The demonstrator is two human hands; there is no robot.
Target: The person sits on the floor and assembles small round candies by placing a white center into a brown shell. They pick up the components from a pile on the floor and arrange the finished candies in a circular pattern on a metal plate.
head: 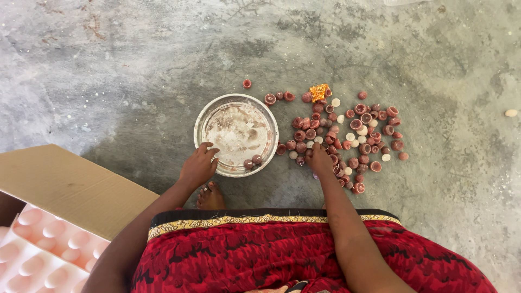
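Clay cups (347, 135) scattered right of steel bowl (236, 134); your right hand (319, 160) fingers curled among them, grip unclear; left hand (198, 165) rests open on bowl rim.

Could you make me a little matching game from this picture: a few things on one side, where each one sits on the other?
Things:
1. bowl
2. cups
3. box
4. foil scrap

Places:
A. far edge of the heap
B. bottom left corner
C. under the left hand
D. scattered around the right hand

Pairs: 1-C, 2-D, 3-B, 4-A
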